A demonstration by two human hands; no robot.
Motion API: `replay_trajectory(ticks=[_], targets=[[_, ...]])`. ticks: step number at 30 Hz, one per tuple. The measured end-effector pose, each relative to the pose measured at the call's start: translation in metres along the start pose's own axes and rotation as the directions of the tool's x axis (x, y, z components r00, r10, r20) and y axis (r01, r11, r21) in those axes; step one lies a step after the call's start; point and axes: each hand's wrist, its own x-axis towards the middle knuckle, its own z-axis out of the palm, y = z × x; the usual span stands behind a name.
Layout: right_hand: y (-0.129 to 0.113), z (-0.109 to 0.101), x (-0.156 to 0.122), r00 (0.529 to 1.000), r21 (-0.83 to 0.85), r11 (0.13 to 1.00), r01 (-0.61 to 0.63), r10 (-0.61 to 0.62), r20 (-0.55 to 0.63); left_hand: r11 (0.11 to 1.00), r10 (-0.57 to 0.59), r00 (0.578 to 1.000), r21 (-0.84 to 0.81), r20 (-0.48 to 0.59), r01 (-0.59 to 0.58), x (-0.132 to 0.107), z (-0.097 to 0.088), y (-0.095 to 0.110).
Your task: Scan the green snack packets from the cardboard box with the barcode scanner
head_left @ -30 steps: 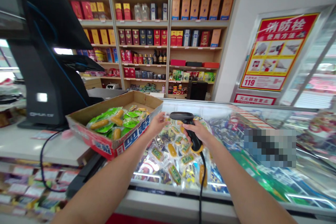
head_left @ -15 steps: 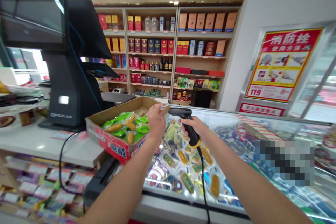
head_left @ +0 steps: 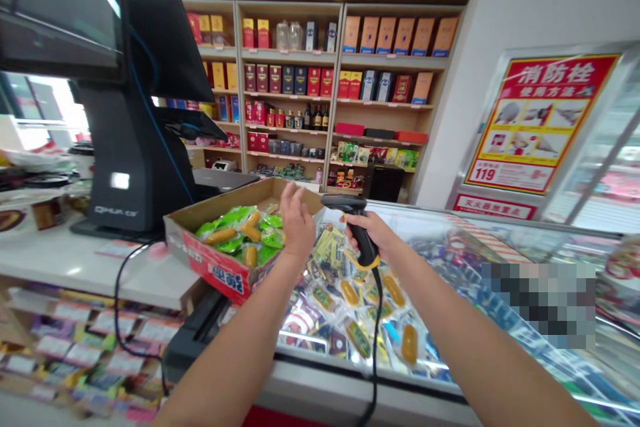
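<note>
My left hand (head_left: 297, 223) is raised with its fingers apart, holding nothing, just above the far right corner of a cardboard box (head_left: 220, 273). The box holds green-and-yellow wrapped snack packets (head_left: 240, 235). My right hand (head_left: 367, 230) is shut around the handle of a black handheld barcode scanner (head_left: 349, 201) with yellow trim. Its head points left, close to my left hand. The scanner's black cord (head_left: 374, 340) hangs down over a glass-topped display freezer (head_left: 350, 373) filled with vacuum-packed snacks (head_left: 345, 300).
A black point-of-sale terminal (head_left: 135, 100) stands on a white counter (head_left: 65, 267) at left, with a cable looping down its front. Wooden shelves (head_left: 290, 80) of boxed and bottled goods fill the back wall. A red-and-yellow safety poster (head_left: 535, 123) hangs at right.
The small packet that my left hand held beside the scanner head is gone from it. That hand is now open and raised. The view has shifted slightly.
</note>
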Motion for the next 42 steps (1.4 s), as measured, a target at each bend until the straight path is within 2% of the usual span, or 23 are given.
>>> replay_trajectory(ticks=[1,2,4,6,8,11,13,14,15,18,22,23,24,26,27,28,29,30,31,33,35,37,42], targets=[[0.003,-0.008,-0.005,0.999,0.010,1.000,-0.005,0.006,-0.033,1.000,0.008,0.992,-0.004,0.126,-0.008,-0.007,0.007,-0.001],[0.007,-0.017,-0.009,0.997,0.017,1.000,0.007,-0.006,-0.079,1.000,0.008,0.964,0.002,0.266,-0.009,-0.015,0.015,-0.003],[0.015,-0.033,-0.017,0.989,0.023,1.000,0.010,-0.007,-0.147,0.999,-0.009,0.848,0.038,0.529,-0.012,-0.034,0.032,-0.008],[0.024,-0.047,-0.024,0.979,0.032,0.999,0.004,0.003,-0.204,0.997,-0.020,0.704,0.066,0.710,-0.038,-0.052,0.046,-0.014],[0.034,-0.058,-0.027,0.968,0.037,0.999,-0.012,0.021,-0.251,0.995,0.008,0.574,0.053,0.819,-0.089,-0.066,0.056,-0.021],[0.049,-0.069,-0.029,0.959,0.044,0.999,-0.028,0.039,-0.280,0.984,0.045,0.381,0.024,0.924,-0.174,-0.076,0.064,-0.029],[0.057,-0.073,-0.028,0.962,0.048,0.998,-0.029,0.041,-0.271,0.977,0.033,0.295,0.032,0.955,-0.212,-0.076,0.065,-0.032],[0.060,-0.074,-0.028,0.964,0.047,0.999,-0.026,0.037,-0.262,0.974,0.021,0.284,0.044,0.959,-0.222,-0.074,0.064,-0.033],[0.062,-0.075,-0.027,0.967,0.044,0.999,-0.022,0.032,-0.251,0.972,0.006,0.295,0.064,0.955,-0.227,-0.072,0.062,-0.034],[0.064,-0.074,-0.027,0.974,0.036,0.999,-0.008,0.016,-0.227,0.959,-0.068,0.352,0.158,0.934,-0.234,-0.063,0.055,-0.034],[0.063,-0.071,-0.028,0.977,0.014,1.000,-0.013,0.015,-0.213,0.954,-0.187,0.330,0.251,0.925,-0.163,-0.053,0.044,-0.036],[0.063,-0.070,-0.028,0.978,0.007,1.000,-0.010,0.012,-0.210,0.959,-0.212,0.354,0.264,0.911,-0.106,-0.052,0.042,-0.037],[0.062,-0.069,-0.028,0.978,0.005,1.000,-0.010,0.011,-0.210,0.962,-0.244,0.396,0.273,0.885,-0.018,-0.051,0.041,-0.037],[0.060,-0.069,-0.029,0.979,0.016,1.000,-0.018,0.021,-0.205,0.927,-0.360,0.474,0.249,0.803,0.282,-0.051,0.041,-0.037],[0.059,-0.068,-0.030,0.980,0.024,0.999,-0.025,0.029,-0.195,0.857,-0.437,0.471,0.195,0.766,0.477,-0.051,0.041,-0.037],[0.058,-0.068,-0.030,0.983,0.032,0.999,-0.033,0.038,-0.178,0.740,-0.504,0.430,0.117,0.749,0.663,-0.052,0.042,-0.036],[0.057,-0.068,-0.031,0.987,0.037,0.998,-0.042,0.047,-0.153,0.588,-0.547,0.368,0.033,0.752,0.808,-0.052,0.042,-0.035],[0.056,-0.068,-0.033,0.991,0.034,0.998,-0.053,0.057,-0.121,0.433,-0.568,0.309,-0.043,0.763,0.901,-0.051,0.043,-0.035],[0.055,-0.068,-0.034,0.994,0.021,0.998,-0.067,0.069,-0.084,0.303,-0.573,0.269,-0.106,0.774,0.947,-0.051,0.043,-0.034],[0.055,-0.069,-0.035,0.995,-0.027,0.995,-0.101,0.100,-0.016,0.148,-0.582,0.240,-0.190,0.777,0.971,-0.049,0.043,-0.033],[0.056,-0.069,-0.036,0.992,-0.081,0.989,-0.125,0.127,0.025,0.074,-0.607,0.239,-0.245,0.758,0.967,-0.046,0.042,-0.032],[0.058,-0.070,-0.035,0.990,-0.113,0.985,-0.129,0.134,0.038,0.039,-0.634,0.242,-0.282,0.735,0.959,-0.043,0.040,-0.031],[0.060,-0.069,-0.035,0.993,-0.139,0.984,-0.114,0.119,0.023,0.082,-0.708,0.234,-0.251,0.666,0.964,-0.037,0.037,-0.020]])
